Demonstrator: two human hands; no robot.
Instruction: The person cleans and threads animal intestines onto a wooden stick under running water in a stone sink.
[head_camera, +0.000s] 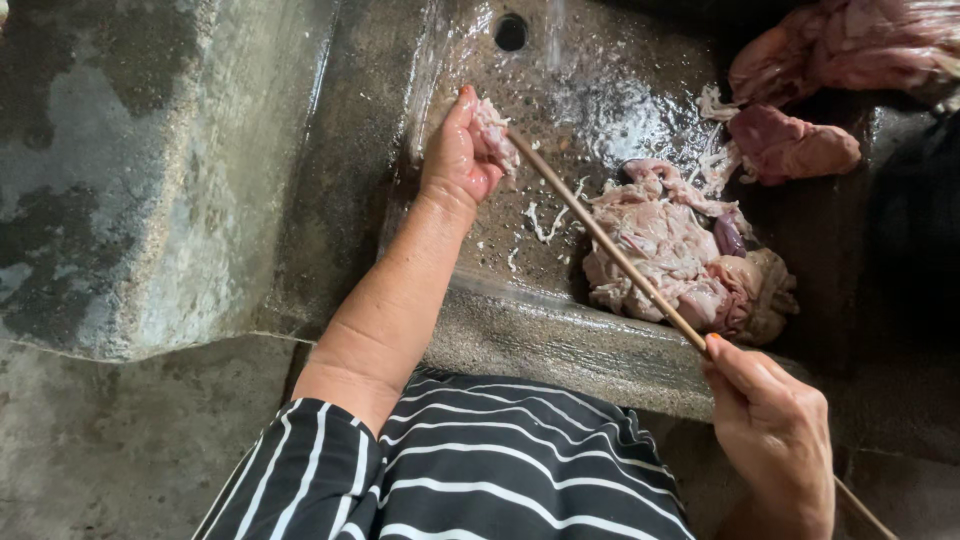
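- Pale pink scrap of offal (495, 133) pinched in left hand (455, 160), fingers closed around it, held above wet sink floor.
- Thin wooden stick (610, 245) – tip pushed into the scrap, shaft slanting down to right hand (775, 435), fingers closed on it near lower end; tail end poking out past the wrist.
- Heap of pink, glistening, folded offal (680, 265) lying in sink (530, 340) under the stick, apart from the left hand.
- Darker red lump (790, 145) and another pale mass (850, 45) on the right ledge.
- Sink of rough grey speckled stone, wet; round drain hole (510, 32) at top.
- Black sleeve with white stripes (450, 470) at bottom.
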